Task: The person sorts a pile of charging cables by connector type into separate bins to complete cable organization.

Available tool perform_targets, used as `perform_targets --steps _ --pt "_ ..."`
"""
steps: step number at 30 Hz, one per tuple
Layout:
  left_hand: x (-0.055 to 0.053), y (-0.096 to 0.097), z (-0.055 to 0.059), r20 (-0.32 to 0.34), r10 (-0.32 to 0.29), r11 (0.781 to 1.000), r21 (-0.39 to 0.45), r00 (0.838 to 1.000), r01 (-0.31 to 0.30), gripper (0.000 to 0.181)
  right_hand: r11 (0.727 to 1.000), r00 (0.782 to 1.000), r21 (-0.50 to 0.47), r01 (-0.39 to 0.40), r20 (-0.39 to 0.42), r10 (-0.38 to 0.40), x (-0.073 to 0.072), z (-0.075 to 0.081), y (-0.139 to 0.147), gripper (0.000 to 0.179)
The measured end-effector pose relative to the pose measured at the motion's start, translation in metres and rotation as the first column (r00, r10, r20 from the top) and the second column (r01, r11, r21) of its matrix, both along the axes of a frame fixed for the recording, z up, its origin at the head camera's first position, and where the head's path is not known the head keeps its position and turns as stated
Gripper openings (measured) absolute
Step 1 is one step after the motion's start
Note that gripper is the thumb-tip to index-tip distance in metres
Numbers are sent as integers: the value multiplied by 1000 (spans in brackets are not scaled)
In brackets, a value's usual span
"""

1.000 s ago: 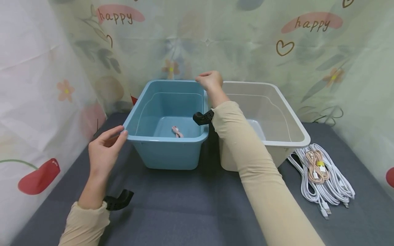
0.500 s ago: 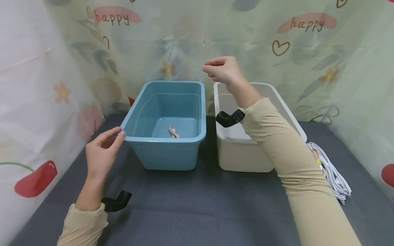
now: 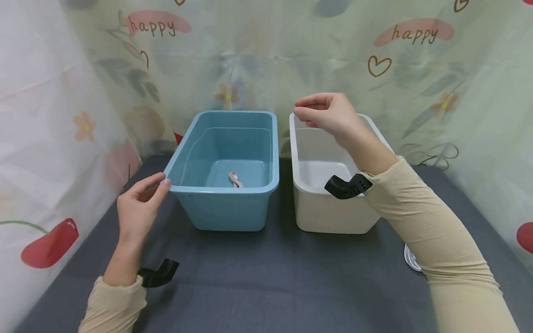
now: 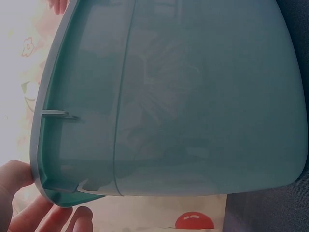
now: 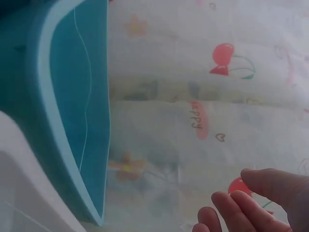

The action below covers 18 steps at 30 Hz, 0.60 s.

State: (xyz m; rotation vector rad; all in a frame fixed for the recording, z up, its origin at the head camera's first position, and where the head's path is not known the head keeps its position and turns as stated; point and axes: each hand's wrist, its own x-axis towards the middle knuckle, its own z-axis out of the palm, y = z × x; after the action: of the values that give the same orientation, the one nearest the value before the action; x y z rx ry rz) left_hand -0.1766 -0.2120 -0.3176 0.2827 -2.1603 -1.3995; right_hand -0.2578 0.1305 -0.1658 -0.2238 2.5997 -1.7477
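At the near left corner of the blue bin (image 3: 225, 190), my left hand (image 3: 137, 208) pinches the rim between thumb and fingers. The left wrist view shows its thumb (image 4: 17, 176) on one side of that rim, with fingertips on the other. Inside the bin, near its front wall, lies a small bundled pinkish cable (image 3: 235, 180). My right hand (image 3: 333, 115) is raised over the far part of the white bin (image 3: 333, 212). Its fingers are loosely bent, with nothing between them, as the right wrist view also shows.
Both bins stand side by side on a dark cloth-covered table (image 3: 250, 286), with a narrow gap between them. A white cable coil (image 3: 411, 259) at the right is mostly hidden by my right sleeve. Patterned curtains (image 3: 275, 60) hang behind and at both sides.
My right hand has moved from the blue bin's far right corner, up and rightward, then lower over the white bin. My right sleeve now covers most of the cables. My left hand stays put.
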Motion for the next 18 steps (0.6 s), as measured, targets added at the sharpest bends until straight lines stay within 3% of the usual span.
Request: perform_targets --steps 10,18 --pt "0 -1 -1 -7 -3 1000 7 1000 3 35 999 998 27 -35 -53 36 28 -20 36 39" --pt "0 0 -1 -11 -10 1000 2 1000 10 35 1000 999 3 -9 -52 9 47 -37 69 29"
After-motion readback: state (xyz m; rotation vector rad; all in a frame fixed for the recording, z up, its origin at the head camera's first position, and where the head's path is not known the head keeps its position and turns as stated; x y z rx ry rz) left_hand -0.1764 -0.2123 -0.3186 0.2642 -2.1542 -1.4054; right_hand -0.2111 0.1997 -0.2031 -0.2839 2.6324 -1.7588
